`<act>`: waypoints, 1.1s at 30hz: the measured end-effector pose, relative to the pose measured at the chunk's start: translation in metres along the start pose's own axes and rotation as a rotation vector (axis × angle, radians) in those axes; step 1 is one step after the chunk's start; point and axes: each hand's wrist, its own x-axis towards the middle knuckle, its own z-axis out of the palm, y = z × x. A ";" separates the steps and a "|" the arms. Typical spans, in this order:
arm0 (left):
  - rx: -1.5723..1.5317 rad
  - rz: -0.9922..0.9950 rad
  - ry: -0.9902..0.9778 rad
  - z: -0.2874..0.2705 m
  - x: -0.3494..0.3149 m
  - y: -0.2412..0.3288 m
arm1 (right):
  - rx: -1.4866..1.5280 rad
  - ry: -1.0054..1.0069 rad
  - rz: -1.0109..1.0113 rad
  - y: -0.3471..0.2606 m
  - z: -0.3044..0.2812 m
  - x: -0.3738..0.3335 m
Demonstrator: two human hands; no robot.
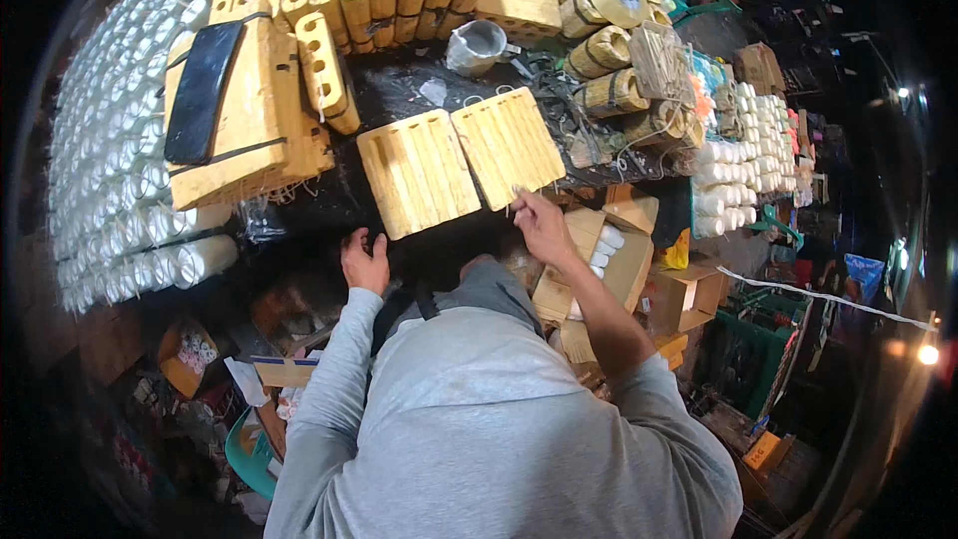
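blocks [419, 175] lie paired — left hand [365, 262] loosely spread, right hand [544, 228] touching one, grip unclear

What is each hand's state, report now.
Left hand: loosely open, holding nothing visible.
Right hand: partly curled at the lower edge of the right grooved yellow block; grip cannot be told.

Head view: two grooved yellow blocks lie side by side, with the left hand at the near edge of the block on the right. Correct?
Not so: the head view shows the right hand at the near edge of the block on the right. The rest stands.
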 end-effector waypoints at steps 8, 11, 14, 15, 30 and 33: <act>0.262 0.580 -0.075 0.045 0.020 0.098 | -0.805 0.006 -0.381 0.007 -0.051 0.137; 0.350 0.621 -0.056 0.066 0.042 0.123 | -0.968 -0.019 -0.435 0.012 -0.059 0.168; 0.442 0.640 -0.078 0.093 0.063 0.150 | -1.060 -0.022 -0.471 0.019 -0.067 0.189; 0.442 0.632 -0.089 0.102 0.069 0.160 | -1.082 -0.036 -0.492 0.021 -0.067 0.195; 0.613 0.561 -0.042 0.176 0.144 0.206 | -1.207 -0.062 -0.681 0.034 -0.061 0.225; 0.654 0.601 -0.077 0.182 0.151 0.208 | -1.325 -0.077 -0.683 0.031 -0.055 0.223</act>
